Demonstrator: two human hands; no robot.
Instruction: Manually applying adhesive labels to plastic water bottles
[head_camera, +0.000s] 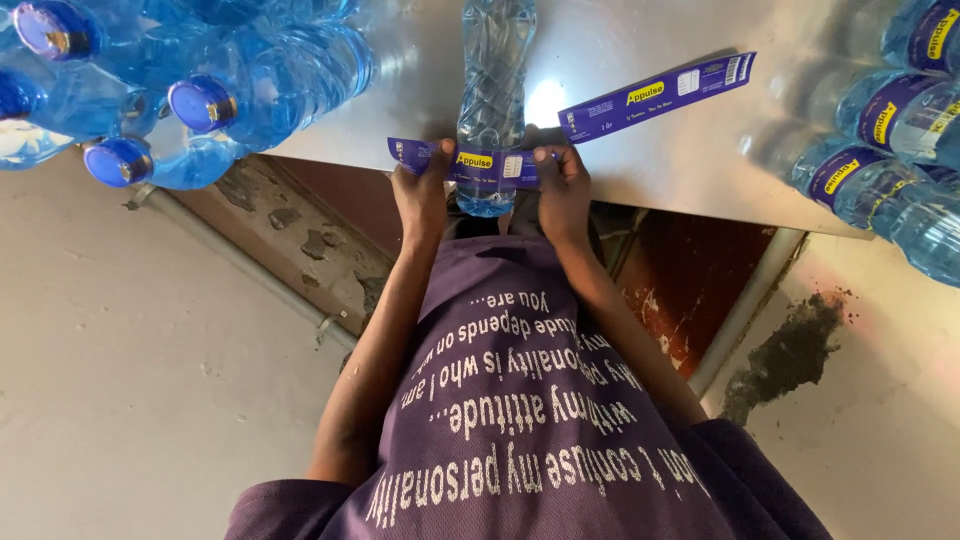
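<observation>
Bottle: a clear plastic water bottle (493, 100) is laid flat on the metal desk (700, 150), its base jutting just past the near edge, between the two hands; laid this way it appears steadied for the strip to be drawn across it.
Label strip: a purple label strip (470, 162) is stretched across the bottle near its base, pulled taut from both ends so that it lies flat against the curved wall.
Left hand: the left hand (422, 195) is placed just left of the bottle; its fingers (440, 152) are pinched together on the left end of the strip.
Right hand: the right hand (563, 195) is placed just right of the bottle; its fingers (548, 155) are clamped on the right end of the strip, thumb on top.
Spare label: a second purple label (655, 95) is left lying loose on the desk, beyond and to the right of the right fingers, near but apart from the bottle.
Bottles left: blue-capped bottles (200, 105) are stacked on their sides well to the left of the left fingers, caps toward the near edge.
Bottles right: bottles already wearing purple labels (880, 140) are grouped well to the right of the right fingers.
Floor: a bare concrete floor (150, 380) is seen below the desk edge.
</observation>
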